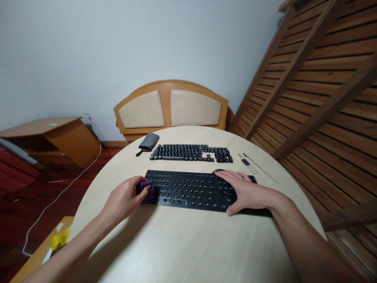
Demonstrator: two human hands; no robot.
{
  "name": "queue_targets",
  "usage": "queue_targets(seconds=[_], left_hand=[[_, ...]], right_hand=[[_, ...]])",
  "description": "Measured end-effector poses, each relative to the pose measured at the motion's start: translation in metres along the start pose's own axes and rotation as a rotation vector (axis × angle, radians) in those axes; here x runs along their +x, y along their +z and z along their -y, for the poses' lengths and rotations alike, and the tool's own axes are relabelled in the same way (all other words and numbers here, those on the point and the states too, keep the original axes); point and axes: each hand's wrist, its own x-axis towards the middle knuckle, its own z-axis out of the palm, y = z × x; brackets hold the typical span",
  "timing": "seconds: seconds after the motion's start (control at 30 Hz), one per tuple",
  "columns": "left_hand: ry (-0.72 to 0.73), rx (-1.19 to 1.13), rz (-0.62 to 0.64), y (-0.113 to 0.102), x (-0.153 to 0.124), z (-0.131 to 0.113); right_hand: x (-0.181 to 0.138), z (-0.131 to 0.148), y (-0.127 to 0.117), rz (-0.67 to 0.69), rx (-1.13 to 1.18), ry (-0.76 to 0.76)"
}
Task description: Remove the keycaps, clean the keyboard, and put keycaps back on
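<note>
A black keyboard point(188, 190) with its keycaps off lies across the round table, its bare switches showing. At its left end my left hand point(129, 194) pinches a purple cloth point(147, 191) and presses it against the keyboard. My right hand point(244, 192) rests spread over the right end, thumb at the front edge and fingers toward the back; it covers part of the switches. Behind the keyboard, loose black keycaps point(179, 152) are laid out in keyboard order.
On the pale round table point(188, 243), a grey pouch point(149, 141) lies at the back left. A wire keycap puller point(245, 161) and a thin rod point(262, 169) lie at the right. Wooden slats point(312, 78) rise along the right; a white cable point(73, 179) crosses the floor at left.
</note>
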Motion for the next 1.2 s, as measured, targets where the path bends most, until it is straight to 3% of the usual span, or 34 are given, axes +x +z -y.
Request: queue_targets(seconds=[0.23,0.37,0.47,0.63,0.97,1.2], left_hand=[[0.307,-0.243,-0.016,0.028,0.019,-0.07],[0.332,-0.617,-0.048,0.051,0.03,-0.091],[0.307,-0.808,-0.07,0.07,0.028,-0.094],[0.32,-0.902,-0.06,0.083,0.019,-0.09],[0.42,-0.82,-0.036,0.087,0.007,-0.092],[0.402,-0.889,0.035,0.08,0.002,-0.091]], right_hand=[[0.01,0.023,0.019,-0.032,0.034,-0.144],[0.012,0.042,0.022,-0.212,0.083,-0.21],[0.013,0.062,0.024,-0.391,0.185,-0.204],[0.014,0.081,0.033,-0.505,0.362,-0.162],[0.019,0.059,0.031,-0.504,0.673,-0.141],[0.02,0.065,0.038,-0.405,0.676,-0.242]])
